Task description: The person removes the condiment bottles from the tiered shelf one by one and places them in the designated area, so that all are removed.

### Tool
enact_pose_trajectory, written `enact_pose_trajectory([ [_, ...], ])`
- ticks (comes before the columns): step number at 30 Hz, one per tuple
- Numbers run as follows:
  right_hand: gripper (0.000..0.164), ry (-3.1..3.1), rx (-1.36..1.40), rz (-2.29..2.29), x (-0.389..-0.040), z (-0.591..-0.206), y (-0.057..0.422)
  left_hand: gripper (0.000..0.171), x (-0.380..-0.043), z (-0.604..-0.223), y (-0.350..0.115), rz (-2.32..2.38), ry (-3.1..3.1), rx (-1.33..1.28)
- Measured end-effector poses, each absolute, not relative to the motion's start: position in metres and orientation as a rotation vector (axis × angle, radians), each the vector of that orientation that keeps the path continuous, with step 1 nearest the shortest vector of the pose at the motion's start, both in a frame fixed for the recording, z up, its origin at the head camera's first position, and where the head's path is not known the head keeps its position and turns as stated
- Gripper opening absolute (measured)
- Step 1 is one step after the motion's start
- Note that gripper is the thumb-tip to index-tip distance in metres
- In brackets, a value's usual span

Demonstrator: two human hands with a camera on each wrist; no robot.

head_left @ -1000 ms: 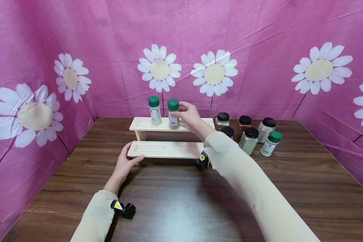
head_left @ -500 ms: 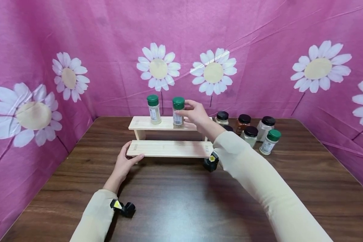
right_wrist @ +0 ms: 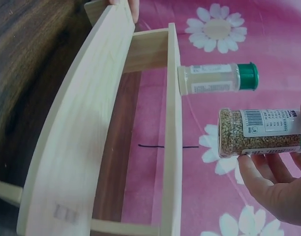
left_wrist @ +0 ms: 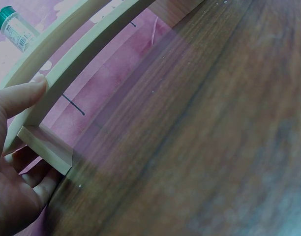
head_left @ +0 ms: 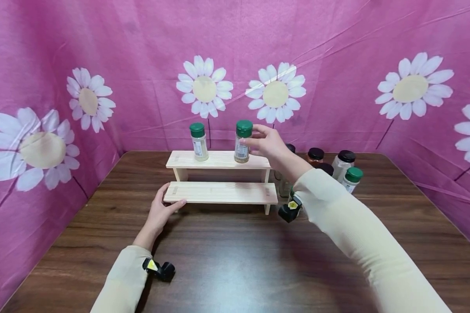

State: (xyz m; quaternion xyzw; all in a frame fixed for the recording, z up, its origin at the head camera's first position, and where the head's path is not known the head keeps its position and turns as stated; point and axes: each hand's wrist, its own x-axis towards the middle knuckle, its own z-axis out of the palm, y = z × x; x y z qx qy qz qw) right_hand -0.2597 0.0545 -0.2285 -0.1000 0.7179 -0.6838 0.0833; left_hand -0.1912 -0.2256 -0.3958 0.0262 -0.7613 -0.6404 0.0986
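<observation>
My right hand [head_left: 274,148] holds a green-capped spice jar [head_left: 242,147] upright over the right part of the upper shelf [head_left: 221,158]. In the right wrist view, seeds fill this jar [right_wrist: 234,132], and a gap shows between its base and the shelf. A second green-capped jar [head_left: 199,147], with pale contents, stands on that shelf towards the left. My left hand [head_left: 160,213] grips the left end of the two-tier wooden rack's lower shelf [head_left: 221,192]. Its thumb [left_wrist: 25,96] lies on the front edge, other fingers behind the end support [left_wrist: 49,150].
Right of the rack, several spice jars stand on the dark wooden table [head_left: 227,261], among them a black-capped white jar [head_left: 342,165] and a green-capped one [head_left: 352,179]. My right forearm partly hides them. A pink flowered cloth [head_left: 235,43] hangs behind the table.
My right hand has carried the seed jar rightward along the upper shelf, slightly higher now. The left hand keeps its grip on the rack's left end.
</observation>
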Motion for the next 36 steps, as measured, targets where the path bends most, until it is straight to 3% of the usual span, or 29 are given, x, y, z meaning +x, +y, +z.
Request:
enact_pose_trajectory([
  [36,0.043,2.2,-0.372,-2.136,-0.241,-0.213,0.154,0.074,-0.192,-0.395,-0.225,-1.894,-2.263,0.089],
])
